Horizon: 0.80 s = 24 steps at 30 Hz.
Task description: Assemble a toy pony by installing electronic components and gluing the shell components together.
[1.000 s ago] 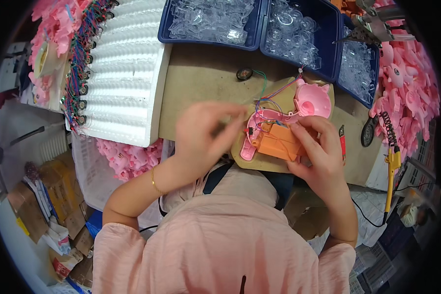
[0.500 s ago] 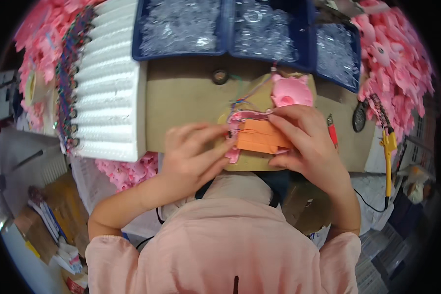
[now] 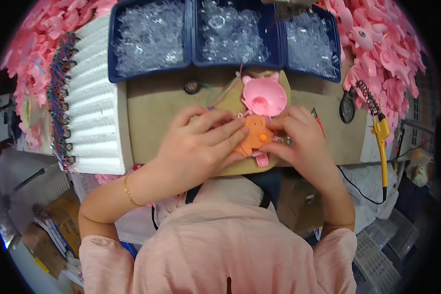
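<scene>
In front of me is an orange plastic housing (image 3: pixel 256 133) with a small round knob, set over a pink plastic shell piece (image 3: pixel 261 159) that shows below it. My left hand (image 3: pixel 203 142) is closed on the housing's left side, fingers laid over its edge. From the right, my right hand (image 3: pixel 299 137) pinches the housing's right edge between thumb and fingers; a small part by the fingertips is too blurred to name. Just beyond them rests a pink pig-shaped shell half (image 3: pixel 265 95), hollow side up. Thin wires (image 3: pixel 225 93) run away behind my left fingers.
Blue bins (image 3: pixel 193 59) of clear plastic parts line the back. At left a white foam tray (image 3: pixel 95 108) borders bundled wired parts (image 3: pixel 61 103). A black round part (image 3: pixel 192 86) lies mid-table. Rightward are red-handled pliers (image 3: pixel 318 122), a yellow soldering iron (image 3: pixel 381 130) and heaped pink parts (image 3: pixel 384 54).
The orange housing now shows its knobbed face instead of the flat side with wires across it. My left hand has moved right, over its edge. The whole view has shifted slightly.
</scene>
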### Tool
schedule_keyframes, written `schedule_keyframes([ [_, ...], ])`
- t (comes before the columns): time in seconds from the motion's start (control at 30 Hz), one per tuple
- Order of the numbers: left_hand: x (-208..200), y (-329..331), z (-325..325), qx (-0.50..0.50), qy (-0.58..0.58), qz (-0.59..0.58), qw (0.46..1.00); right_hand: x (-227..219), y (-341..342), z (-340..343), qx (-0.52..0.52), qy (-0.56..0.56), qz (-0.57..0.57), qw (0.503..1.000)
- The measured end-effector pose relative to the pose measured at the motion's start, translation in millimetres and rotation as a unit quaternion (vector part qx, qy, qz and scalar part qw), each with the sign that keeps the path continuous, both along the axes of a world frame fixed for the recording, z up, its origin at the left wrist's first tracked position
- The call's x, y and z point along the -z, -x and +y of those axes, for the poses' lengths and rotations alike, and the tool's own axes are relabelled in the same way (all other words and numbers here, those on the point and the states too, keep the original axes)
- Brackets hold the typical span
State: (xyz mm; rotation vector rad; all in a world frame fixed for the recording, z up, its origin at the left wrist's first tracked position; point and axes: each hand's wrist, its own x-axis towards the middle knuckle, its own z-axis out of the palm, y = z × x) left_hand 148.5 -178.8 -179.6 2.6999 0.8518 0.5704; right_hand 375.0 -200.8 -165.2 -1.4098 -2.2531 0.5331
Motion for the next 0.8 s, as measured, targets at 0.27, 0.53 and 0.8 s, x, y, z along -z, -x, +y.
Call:
schedule_keyframes([
  [0.27,8,17,-8,-0.208,0.089,-0.127,0.966,0,43,51,0.16,0.271,0.163,0.935],
  [0.53,-10,-4,7,-0.213,0.176,-0.088,0.957,-21,50,47,-0.064,0.084,0.181,0.978],
  [0.8,5,-9,17,-0.077,0.044,-0.095,0.992,-27,6,35,0.058,0.132,0.113,0.983],
])
